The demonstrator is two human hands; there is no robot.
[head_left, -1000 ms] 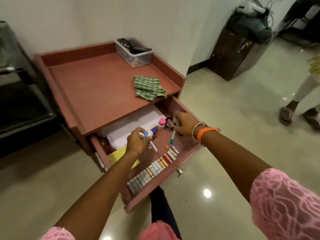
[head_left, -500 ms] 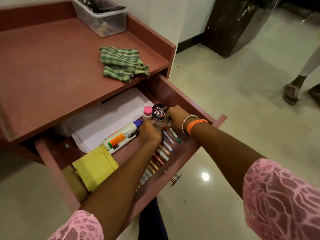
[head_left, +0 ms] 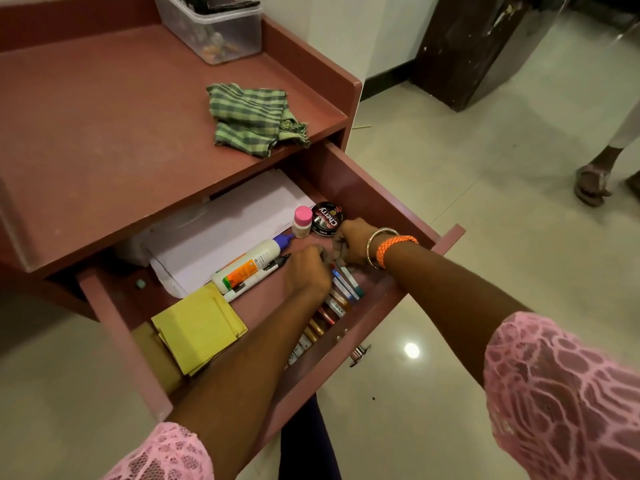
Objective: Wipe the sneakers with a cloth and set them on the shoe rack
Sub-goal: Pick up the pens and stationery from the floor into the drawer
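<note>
No sneakers or shoe rack are in view. A green checked cloth (head_left: 254, 119) lies crumpled on the top of the reddish cabinet (head_left: 104, 116). Below it the drawer (head_left: 367, 192) stands pulled out. Both my hands are inside it, close together, at the top of a row of pens and small tubes (head_left: 349, 287). My right hand (head_left: 351, 240), with bangles at the wrist, pinches the upper end of a teal-tipped pen. My left hand (head_left: 306, 273) is curled over the row beside it, and its fingertips are hidden.
The drawer also holds a glue bottle (head_left: 247, 265), a black marker, a pink-capped bottle (head_left: 302, 221), a shoe polish tin (head_left: 327, 218), white paper (head_left: 221, 233) and yellow paper (head_left: 199, 327). A clear plastic box (head_left: 213, 26) sits at the cabinet's back. Another person's foot (head_left: 590, 183) stands at right.
The view has dropped closer to the drawer. My left hand has moved right from the glue bottle, which now lies free, to the pen row, meeting my right hand there.
</note>
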